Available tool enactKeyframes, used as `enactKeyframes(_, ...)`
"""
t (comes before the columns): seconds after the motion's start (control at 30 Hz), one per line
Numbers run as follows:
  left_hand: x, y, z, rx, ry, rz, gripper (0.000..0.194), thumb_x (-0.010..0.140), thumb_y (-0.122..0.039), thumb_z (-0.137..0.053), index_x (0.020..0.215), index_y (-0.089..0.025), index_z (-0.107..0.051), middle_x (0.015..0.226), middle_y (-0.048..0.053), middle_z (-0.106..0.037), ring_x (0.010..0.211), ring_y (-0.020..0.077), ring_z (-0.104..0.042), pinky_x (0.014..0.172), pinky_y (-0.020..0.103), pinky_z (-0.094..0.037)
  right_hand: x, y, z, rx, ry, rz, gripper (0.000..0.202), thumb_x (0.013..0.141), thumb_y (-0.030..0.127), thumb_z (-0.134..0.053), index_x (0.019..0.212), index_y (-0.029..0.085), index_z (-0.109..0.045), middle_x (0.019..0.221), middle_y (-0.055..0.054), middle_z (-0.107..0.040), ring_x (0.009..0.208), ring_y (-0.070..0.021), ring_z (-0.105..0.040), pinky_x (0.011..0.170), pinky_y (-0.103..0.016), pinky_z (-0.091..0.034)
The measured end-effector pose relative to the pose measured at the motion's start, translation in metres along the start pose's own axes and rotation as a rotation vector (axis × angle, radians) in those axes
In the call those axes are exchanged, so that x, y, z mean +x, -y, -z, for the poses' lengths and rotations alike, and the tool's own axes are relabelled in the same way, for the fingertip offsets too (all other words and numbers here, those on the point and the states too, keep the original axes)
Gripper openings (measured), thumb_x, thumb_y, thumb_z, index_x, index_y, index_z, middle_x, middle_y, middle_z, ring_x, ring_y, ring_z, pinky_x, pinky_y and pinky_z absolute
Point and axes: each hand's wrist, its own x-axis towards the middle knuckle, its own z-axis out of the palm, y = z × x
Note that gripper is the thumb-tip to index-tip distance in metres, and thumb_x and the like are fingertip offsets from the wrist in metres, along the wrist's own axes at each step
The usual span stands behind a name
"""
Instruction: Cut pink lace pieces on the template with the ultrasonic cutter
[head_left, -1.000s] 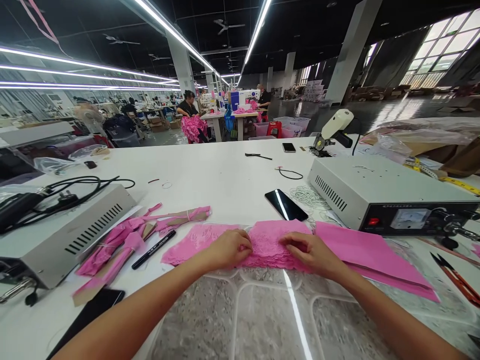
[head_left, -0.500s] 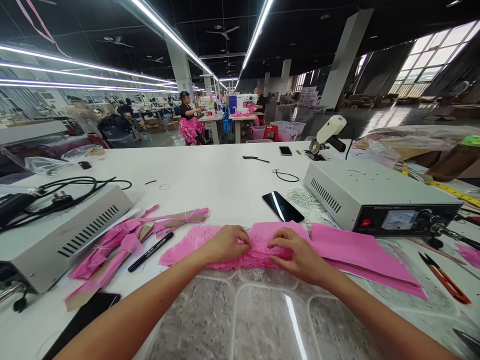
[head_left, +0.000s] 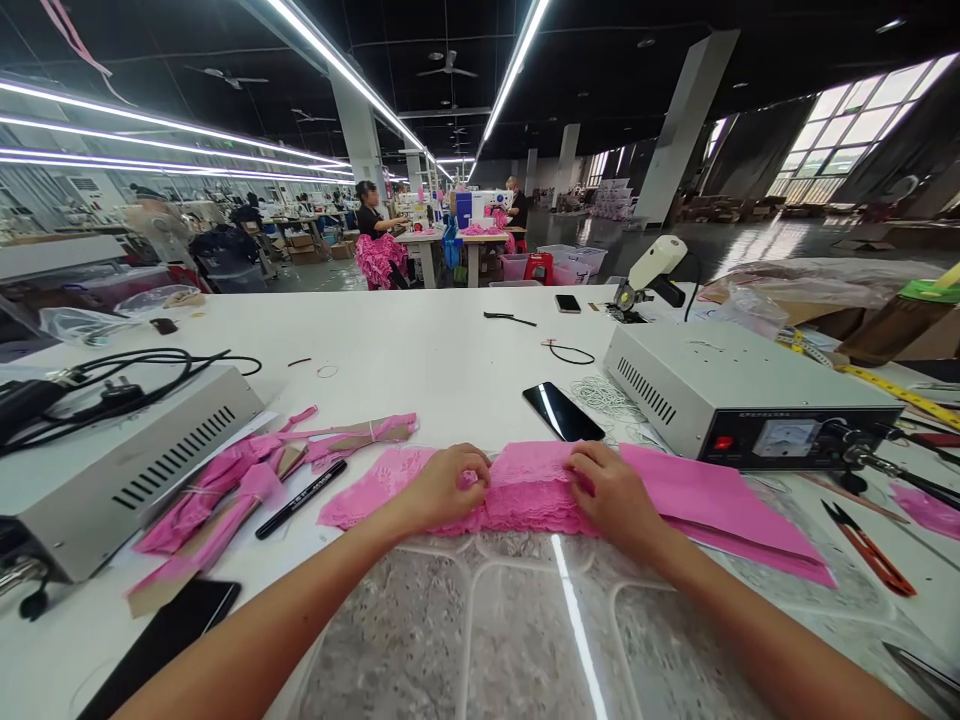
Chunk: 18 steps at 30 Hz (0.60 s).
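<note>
A stack of pink lace fabric (head_left: 534,505) lies across the front of the table, its scalloped edges layered toward me. My left hand (head_left: 452,488) is closed, thumb and fingers pinched on the lace at the stack's left part. At the right part, my right hand (head_left: 611,492) has its fingers curled over the lace and pressed on it; the fingertips are partly hidden. Just beyond my right hand lie folded plain pink fabric pieces (head_left: 720,510). More lace (head_left: 375,490) spreads out to the left of my left hand.
Pink strips tied on cardboard (head_left: 217,490) and a black marker (head_left: 301,500) lie left. A phone (head_left: 562,412) rests behind the lace. Grey machine boxes (head_left: 750,385) flank both sides. Orange thread snips (head_left: 870,550) lie right. People sit at sewing machines beyond the table.
My right hand has moved slightly right and come down on the lace, uncovering its layered front edge. My left hand has shifted slightly left. The view has turned a little.
</note>
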Motion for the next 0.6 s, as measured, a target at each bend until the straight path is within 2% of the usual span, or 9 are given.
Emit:
enactKeyframes(0.07,-0.011,-0.002,0.002,0.012,-0.009,-0.030,0.019,0.072,-0.002,-0.052,0.071,-0.018,-0.063,0.100,0.004,-0.069,0.096,0.0186,-0.064,0.088,0.030,-0.050,-0.012,0.001,0.013,-0.024,-0.016,0.018,0.019,0.083,0.009,-0.050,0.088,0.020,-0.064,0.092,-0.011,-0.068,0.084,-0.0251,-0.064,0.072,-0.039,-0.055)
enactKeyframes(0.13,-0.028,-0.007,0.005,0.024,0.005,-0.075,0.019,0.073,-0.003,-0.052,0.074,-0.019,-0.062,0.105,0.005,-0.066,0.099,0.0186,-0.062,0.088,0.030,-0.049,-0.029,0.012,0.025,-0.028,-0.018,0.060,0.018,0.085,0.010,-0.050,0.090,0.022,-0.064,0.089,-0.009,-0.069,0.082,-0.0234,-0.066,0.070,-0.036,-0.055)
enactKeyframes(0.2,-0.052,-0.015,0.006,0.032,0.047,-0.124,0.019,0.075,-0.003,-0.052,0.078,-0.020,-0.061,0.107,0.005,-0.064,0.100,0.0183,-0.060,0.086,0.029,-0.049,-0.049,0.031,0.034,-0.016,-0.011,0.125,0.019,0.087,0.010,-0.050,0.092,0.022,-0.063,0.088,-0.008,-0.070,0.079,-0.0215,-0.066,0.068,-0.033,-0.055)
enactKeyframes(0.27,-0.079,-0.021,0.007,0.061,0.110,-0.164,0.019,0.076,-0.003,-0.051,0.079,-0.020,-0.060,0.104,0.004,-0.065,0.096,0.0183,-0.060,0.083,0.029,-0.048,-0.069,0.053,0.038,0.016,0.017,0.226,0.026,0.086,0.003,-0.047,0.095,0.022,-0.062,0.086,-0.008,-0.070,0.072,-0.0191,-0.065,0.063,-0.030,-0.054)
enactKeyframes(0.37,-0.116,-0.026,0.008,0.202,0.209,-0.168,0.017,0.078,-0.003,-0.050,0.076,-0.020,-0.055,0.097,0.003,-0.063,0.088,0.0178,-0.058,0.079,0.029,-0.045,-0.091,0.083,0.043,0.093,0.096,0.276,0.031,0.083,-0.002,-0.043,0.094,0.021,-0.061,0.081,-0.007,-0.070,0.067,-0.0178,-0.065,0.063,-0.030,-0.054)
enactKeyframes(0.5,-0.146,-0.027,0.015,0.291,0.349,-0.083,0.017,0.078,-0.004,-0.055,0.072,-0.019,-0.052,0.087,0.001,-0.062,0.080,0.0170,-0.056,0.075,0.029,-0.043,-0.096,0.102,0.058,0.234,0.276,0.282,0.029,0.084,0.003,-0.047,0.095,0.024,-0.064,0.078,-0.006,-0.070,0.071,-0.0193,-0.067,0.068,-0.031,-0.056)
enactKeyframes(0.6,-0.146,-0.027,0.021,0.311,0.382,-0.077,0.016,0.083,-0.009,-0.058,0.071,-0.020,-0.056,0.083,0.000,-0.062,0.074,0.0156,-0.056,0.072,0.028,-0.043,-0.078,0.097,0.060,0.327,0.319,0.246,0.026,0.085,0.007,-0.049,0.097,0.024,-0.065,0.081,-0.007,-0.069,0.073,-0.0191,-0.067,0.066,-0.030,-0.056)
